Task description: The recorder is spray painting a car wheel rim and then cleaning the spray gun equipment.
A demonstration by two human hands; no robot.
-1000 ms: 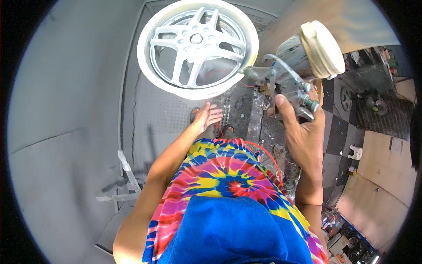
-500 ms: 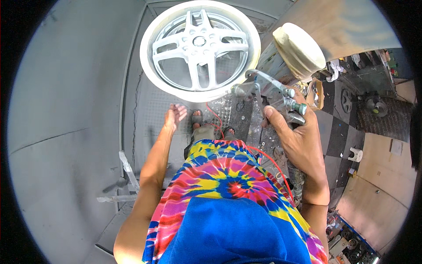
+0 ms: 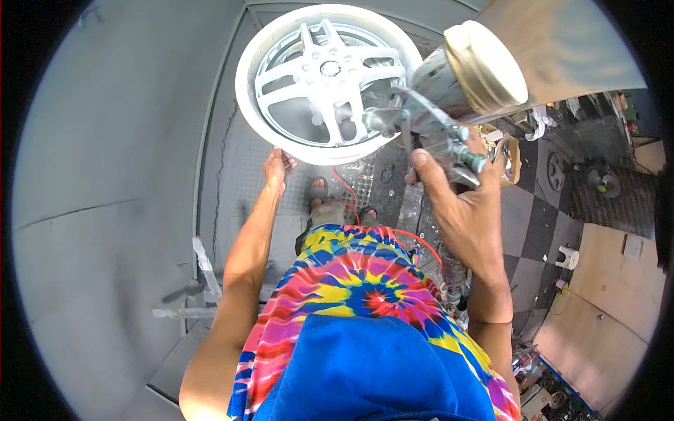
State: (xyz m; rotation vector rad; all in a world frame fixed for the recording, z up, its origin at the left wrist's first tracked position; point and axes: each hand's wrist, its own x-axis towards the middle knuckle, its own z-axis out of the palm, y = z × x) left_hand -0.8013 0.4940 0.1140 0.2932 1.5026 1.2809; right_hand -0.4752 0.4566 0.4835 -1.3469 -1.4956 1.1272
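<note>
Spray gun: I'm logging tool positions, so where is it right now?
In the head view, the spray gun is in the upper half, right of centre, in the right hand, its nozzle end overlapping the lower right of the wheel.

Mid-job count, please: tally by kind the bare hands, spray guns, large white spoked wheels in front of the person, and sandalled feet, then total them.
Bare hands: 2 (left hand, right hand)
Spray gun: 1
White spoked wheel: 1
Sandalled feet: 2 (left foot, right foot)
Total: 6
</note>
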